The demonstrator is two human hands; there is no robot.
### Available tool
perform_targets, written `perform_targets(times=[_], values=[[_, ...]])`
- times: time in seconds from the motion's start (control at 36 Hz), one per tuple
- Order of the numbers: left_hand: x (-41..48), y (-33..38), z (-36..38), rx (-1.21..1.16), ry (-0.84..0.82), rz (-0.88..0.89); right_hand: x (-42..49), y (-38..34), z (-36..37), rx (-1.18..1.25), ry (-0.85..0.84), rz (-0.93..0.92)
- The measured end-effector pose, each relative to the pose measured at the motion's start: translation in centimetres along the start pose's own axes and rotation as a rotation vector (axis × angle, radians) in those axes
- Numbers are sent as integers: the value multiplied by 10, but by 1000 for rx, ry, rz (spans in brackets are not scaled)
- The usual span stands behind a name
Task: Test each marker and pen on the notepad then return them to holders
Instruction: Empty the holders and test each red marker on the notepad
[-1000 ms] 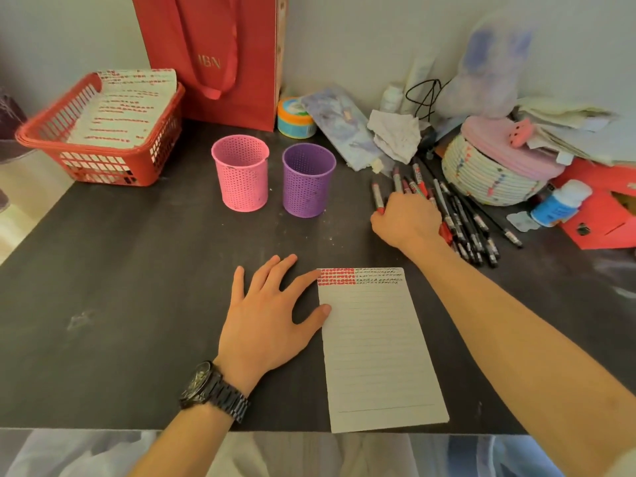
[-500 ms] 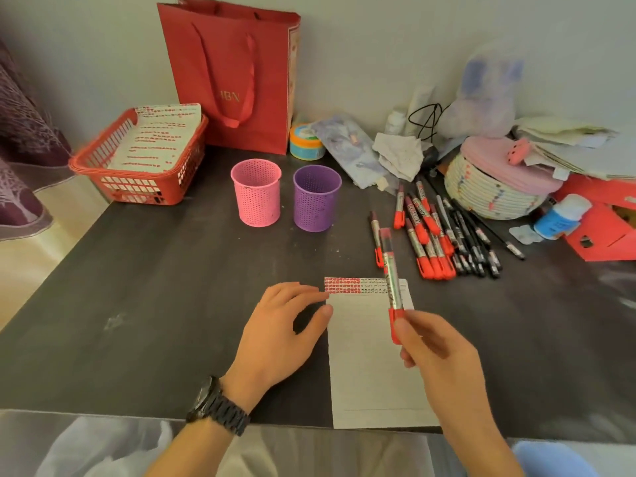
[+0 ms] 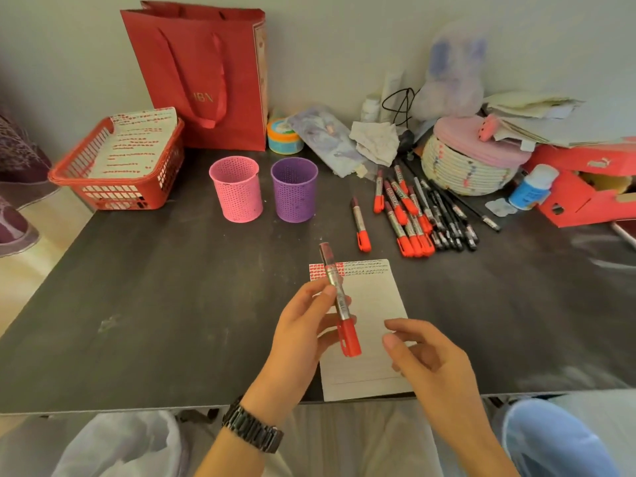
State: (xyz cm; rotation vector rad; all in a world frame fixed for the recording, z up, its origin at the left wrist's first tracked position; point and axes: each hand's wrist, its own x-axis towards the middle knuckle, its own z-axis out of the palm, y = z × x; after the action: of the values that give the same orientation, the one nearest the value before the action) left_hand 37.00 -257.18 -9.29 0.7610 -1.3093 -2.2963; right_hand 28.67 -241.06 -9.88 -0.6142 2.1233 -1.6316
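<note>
My left hand [image 3: 303, 325] grips a red-capped marker [image 3: 339, 301] by its grey barrel, held over the notepad [image 3: 375, 304], red cap pointing toward me. My right hand [image 3: 423, 359] hovers just right of the cap with fingers loosely curled, holding nothing. The notepad lies on the dark table near its front edge, with red and black test marks along its top. A pink mesh holder [image 3: 236, 189] and a purple mesh holder [image 3: 295, 189] stand behind it. One red marker [image 3: 360, 223] lies alone; several red markers [image 3: 402, 215] and black pens [image 3: 447, 220] lie in a pile to the right.
A red basket [image 3: 103, 180] with marked sheets sits at back left, beside a red paper bag [image 3: 206, 77]. A woven basket with a pink lid [image 3: 468, 160], a blue-labelled bottle [image 3: 531, 187], red boxes [image 3: 585, 187] and papers crowd the back right.
The right hand picked a red marker from the pile and brought it over the notepad. The marker has passed into the left hand, which lifted off the table; the right hand has let go.
</note>
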Motion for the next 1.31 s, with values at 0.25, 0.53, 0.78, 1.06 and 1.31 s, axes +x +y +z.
perform_targets(times=[0.25, 0.53, 0.78, 1.06, 1.31], values=[[-4, 2, -3, 265, -151, -24, 12, -9, 2, 81, -4, 46], [-5, -14, -6, 698, -14, 89, 18, -13, 21, 247, 49, 14], [-9, -24, 8, 1107, 242, 365, 6, -34, 48, 1184, 109, 298], [-26, -32, 9, 1363, 253, 485, 20, -33, 45, 1352, 278, 573], [-28, -16, 4, 1167, 216, 372, 24, -40, 53, 1338, -45, 353]])
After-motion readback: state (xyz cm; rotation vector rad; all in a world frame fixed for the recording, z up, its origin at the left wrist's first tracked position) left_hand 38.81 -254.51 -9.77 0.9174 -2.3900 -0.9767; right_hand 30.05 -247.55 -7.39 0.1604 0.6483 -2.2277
